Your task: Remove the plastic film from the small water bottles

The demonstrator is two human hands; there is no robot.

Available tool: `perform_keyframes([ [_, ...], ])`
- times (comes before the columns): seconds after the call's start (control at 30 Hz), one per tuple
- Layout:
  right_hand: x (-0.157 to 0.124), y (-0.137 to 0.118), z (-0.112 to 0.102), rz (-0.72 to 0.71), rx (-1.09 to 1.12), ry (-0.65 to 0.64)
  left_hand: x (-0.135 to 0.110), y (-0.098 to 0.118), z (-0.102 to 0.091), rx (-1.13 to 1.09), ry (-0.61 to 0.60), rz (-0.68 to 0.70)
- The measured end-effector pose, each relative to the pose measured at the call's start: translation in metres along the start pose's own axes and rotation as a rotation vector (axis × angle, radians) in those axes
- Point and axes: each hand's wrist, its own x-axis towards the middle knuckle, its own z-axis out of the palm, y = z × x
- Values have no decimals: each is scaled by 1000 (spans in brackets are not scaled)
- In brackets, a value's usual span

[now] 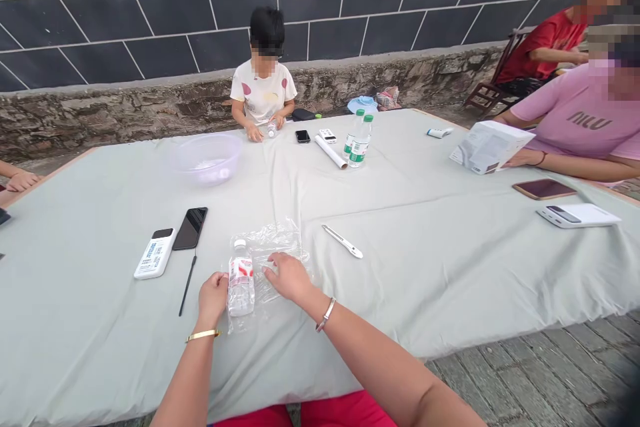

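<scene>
A clear plastic bottle (241, 293) with a white cap and a red-and-white label lies on a crinkled sheet of clear plastic film (275, 237), its cap pointing away from me. At the bottle's left side, my left hand (213, 295) is closed, fingers pinched on the film's edge. My right hand (290, 278) rests over the film to the right of the bottle, palm down, fingers apart and bent a little. A white utility knife (343, 241) lies right of the film. To the left are a black phone (191, 228) with a strap and a white power bank (155, 253).
A grey cloth covers the table (425, 267). Farther off stand a translucent purple basin (210, 160), a paper roll (331, 151) and two green-capped bottles (359, 143). Across sits a person (264, 93) with a small bottle; at right another person (580, 120) holds a white box (490, 147).
</scene>
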Motion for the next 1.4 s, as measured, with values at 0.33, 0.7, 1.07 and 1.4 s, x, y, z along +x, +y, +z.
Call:
perform_keyframes([
  [0.33, 11, -21, 17, 202, 229, -154, -2, 0, 0, -218, 15, -44],
  [0.7, 10, -15, -15, 190, -180, -93, -4, 7, -17, -247, -322, 70],
  [1.07, 15, -44, 5, 41, -373, -129, 3, 7, -15, 657, -275, 203],
  [1.4, 19, 3, -37, 267, -12, -151, -7, 22, -20, 648, -177, 302],
])
